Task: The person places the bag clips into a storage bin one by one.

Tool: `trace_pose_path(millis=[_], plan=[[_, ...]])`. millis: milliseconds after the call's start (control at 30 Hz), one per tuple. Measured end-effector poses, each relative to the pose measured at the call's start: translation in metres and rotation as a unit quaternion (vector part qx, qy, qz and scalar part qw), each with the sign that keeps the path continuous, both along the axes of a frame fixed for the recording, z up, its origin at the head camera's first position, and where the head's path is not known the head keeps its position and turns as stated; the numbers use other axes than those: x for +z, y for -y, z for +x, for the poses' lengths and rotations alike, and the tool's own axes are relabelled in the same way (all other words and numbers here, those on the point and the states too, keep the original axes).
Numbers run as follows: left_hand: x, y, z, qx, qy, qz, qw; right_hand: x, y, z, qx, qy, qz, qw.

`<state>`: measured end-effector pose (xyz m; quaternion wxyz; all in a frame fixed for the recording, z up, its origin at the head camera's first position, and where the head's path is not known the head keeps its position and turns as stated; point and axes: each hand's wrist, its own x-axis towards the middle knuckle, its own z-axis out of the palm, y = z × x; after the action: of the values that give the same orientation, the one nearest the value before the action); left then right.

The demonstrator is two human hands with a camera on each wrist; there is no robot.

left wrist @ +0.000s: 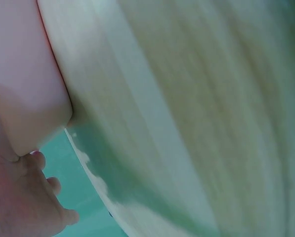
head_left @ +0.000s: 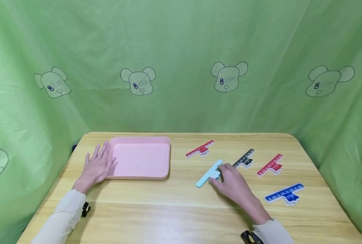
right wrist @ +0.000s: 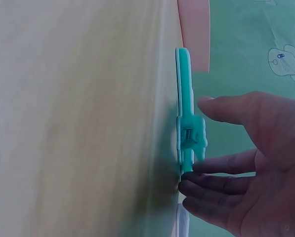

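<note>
My left hand [head_left: 96,168] lies with fingers spread over the left rim of a pink tray [head_left: 141,159]; the left wrist view shows part of that hand [left wrist: 23,200] against the tray wall [left wrist: 33,98]. A light blue, ruler-shaped clip [head_left: 204,178] lies slanted on the table. Around its handle my right hand [head_left: 234,183] holds its thumb and fingers apart. In the right wrist view the thumb of that hand [right wrist: 266,153] stands off the clip [right wrist: 185,84], and the fingertips are at its lower part; whether they touch it I cannot tell.
Behind the right hand lies a black clip [head_left: 244,158], with a red clip [head_left: 200,149] at the back. Farther right are another red clip [head_left: 270,165] and a blue clip [head_left: 284,193]. A green curtain [head_left: 181,112] hangs behind the wooden table [head_left: 156,217].
</note>
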<state>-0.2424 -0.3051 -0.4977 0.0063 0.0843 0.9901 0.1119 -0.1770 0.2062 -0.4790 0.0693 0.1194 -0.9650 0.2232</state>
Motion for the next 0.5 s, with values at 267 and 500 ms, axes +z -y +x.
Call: trace_pose_path(millis=[267,500], plan=[[0.002,-0.0002,0.0005,-0.003,0.0,-0.001,1.0,0.0008,0.0039,-0.0018,-0.004,-0.004,0.012,0.9999],[0.0028,-0.0011,0.0014,-0.001,0.006,-0.001,1.0,-0.0012,0.0056,-0.0046,-0.001,-0.005,0.014,0.9999]])
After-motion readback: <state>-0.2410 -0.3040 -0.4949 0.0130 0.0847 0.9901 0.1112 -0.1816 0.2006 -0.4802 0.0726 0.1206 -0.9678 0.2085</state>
